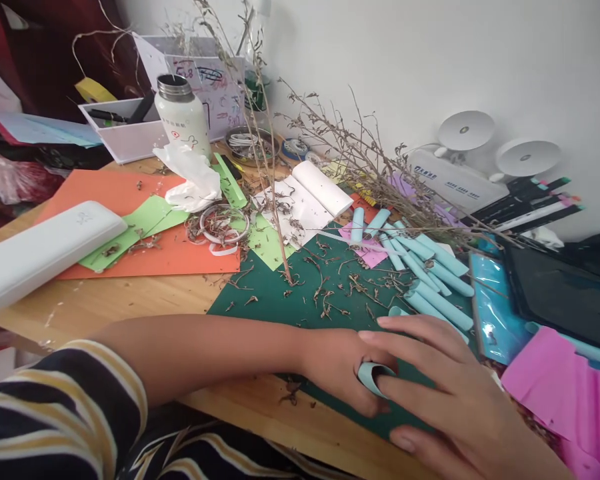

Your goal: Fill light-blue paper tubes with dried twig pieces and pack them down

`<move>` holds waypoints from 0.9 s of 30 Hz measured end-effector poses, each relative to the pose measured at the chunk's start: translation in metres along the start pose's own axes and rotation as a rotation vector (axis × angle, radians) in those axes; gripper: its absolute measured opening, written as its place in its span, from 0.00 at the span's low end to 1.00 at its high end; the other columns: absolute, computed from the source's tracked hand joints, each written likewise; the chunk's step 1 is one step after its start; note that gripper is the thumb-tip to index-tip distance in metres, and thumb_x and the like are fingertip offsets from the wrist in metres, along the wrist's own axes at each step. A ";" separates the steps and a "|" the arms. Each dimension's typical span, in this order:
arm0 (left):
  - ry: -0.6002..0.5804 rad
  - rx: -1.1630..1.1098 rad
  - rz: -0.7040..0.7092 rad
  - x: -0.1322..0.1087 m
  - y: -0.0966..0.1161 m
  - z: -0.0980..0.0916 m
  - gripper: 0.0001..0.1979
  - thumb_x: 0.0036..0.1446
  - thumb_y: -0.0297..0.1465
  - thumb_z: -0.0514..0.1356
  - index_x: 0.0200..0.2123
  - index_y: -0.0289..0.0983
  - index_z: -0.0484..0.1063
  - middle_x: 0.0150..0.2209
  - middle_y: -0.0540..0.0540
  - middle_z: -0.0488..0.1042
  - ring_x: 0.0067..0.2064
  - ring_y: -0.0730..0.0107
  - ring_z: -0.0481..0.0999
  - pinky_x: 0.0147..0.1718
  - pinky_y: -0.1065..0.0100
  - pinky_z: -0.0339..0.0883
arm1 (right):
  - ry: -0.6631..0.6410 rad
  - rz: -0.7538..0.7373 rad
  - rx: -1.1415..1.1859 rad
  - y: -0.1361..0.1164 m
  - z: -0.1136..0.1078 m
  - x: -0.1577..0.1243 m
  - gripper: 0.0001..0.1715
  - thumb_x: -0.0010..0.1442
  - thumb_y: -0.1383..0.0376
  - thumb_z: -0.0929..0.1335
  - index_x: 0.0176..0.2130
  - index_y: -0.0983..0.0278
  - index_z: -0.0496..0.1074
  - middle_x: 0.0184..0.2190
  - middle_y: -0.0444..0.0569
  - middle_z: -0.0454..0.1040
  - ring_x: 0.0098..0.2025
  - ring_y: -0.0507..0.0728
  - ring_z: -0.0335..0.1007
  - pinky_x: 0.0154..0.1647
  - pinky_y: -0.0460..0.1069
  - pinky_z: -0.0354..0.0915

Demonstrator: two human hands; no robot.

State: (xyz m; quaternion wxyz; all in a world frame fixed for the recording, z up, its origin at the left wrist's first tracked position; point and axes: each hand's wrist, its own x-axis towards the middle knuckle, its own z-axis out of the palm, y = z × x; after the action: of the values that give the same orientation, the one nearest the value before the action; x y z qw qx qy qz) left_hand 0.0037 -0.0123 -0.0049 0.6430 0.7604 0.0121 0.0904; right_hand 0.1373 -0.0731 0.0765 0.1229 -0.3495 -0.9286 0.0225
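My left hand (347, 370) reaches across from the left, its fingers closed around a rolled light-blue paper tube (371, 379). Only the tube's open end shows; the rest is hidden in the fist. My right hand (465, 393) comes in from the lower right with its fingers stretched apart. One of its fingertips is at or inside the tube's mouth. Both hands are over a dark green sheet (280, 313) near the table's front edge. More light-blue paper rolls (425, 263) lie in a loose pile beyond my right hand.
Dry twigs (370, 160) lean across the back, and leaf bits are scattered over the sheets. An orange sheet (205, 253), a white case (55, 247) and a white bottle (183, 113) stand left. Pink paper (555, 387) and a dark tablet-like slab (570, 287) lie right.
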 end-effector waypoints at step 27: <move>-0.029 0.040 0.033 -0.001 -0.005 0.000 0.07 0.40 0.25 0.59 0.22 0.34 0.60 0.21 0.55 0.60 0.27 0.79 0.62 0.29 0.76 0.60 | -0.207 -0.049 -0.080 0.007 -0.007 0.001 0.09 0.48 0.61 0.64 0.32 0.59 0.70 0.57 0.50 0.52 0.56 0.69 0.47 0.44 0.64 0.60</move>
State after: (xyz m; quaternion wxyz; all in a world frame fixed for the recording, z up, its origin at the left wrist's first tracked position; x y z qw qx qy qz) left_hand 0.0030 -0.0119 -0.0095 0.6263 0.7743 -0.0079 0.0898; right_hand 0.1429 -0.0673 0.0827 0.0127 -0.3273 -0.9447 0.0183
